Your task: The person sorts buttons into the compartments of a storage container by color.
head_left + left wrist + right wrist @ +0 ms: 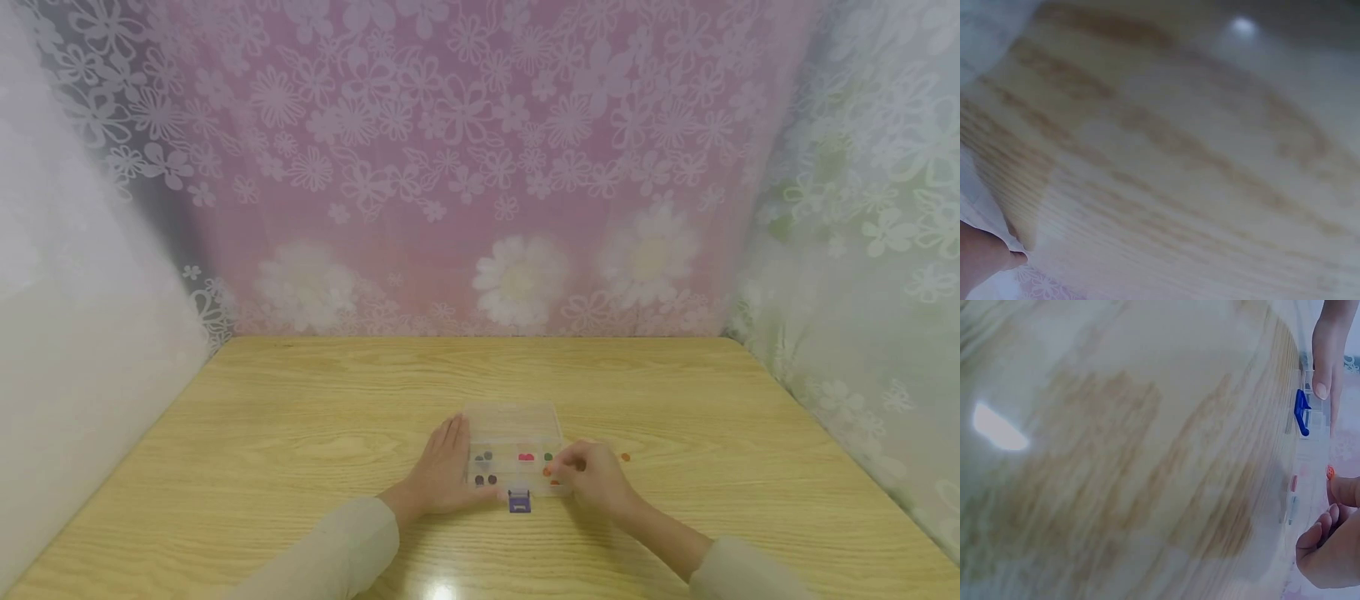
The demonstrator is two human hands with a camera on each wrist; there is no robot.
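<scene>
A clear plastic compartment box (pixel 513 422) lies on the table with its lid folded back. My left hand (pixel 441 471) rests flat against its left side, fingers straight and thumb along the front edge. Over the right-hand compartments, my right hand (pixel 597 482) pinches a small orange button (pixel 1330 472) between thumb and fingertips. Inside the box are dark buttons (pixel 486 480) at the left, red ones (pixel 526 457) in a middle back compartment, and a green one (pixel 548 457) further right. The right fingers partly hide the front right compartments.
A blue latch (pixel 519 502) sticks out at the box's front. One loose orange button (pixel 626 457) lies on the wooden table (pixel 337 400), right of my right hand. Flowered curtains (pixel 465 167) hang behind the table and at both sides.
</scene>
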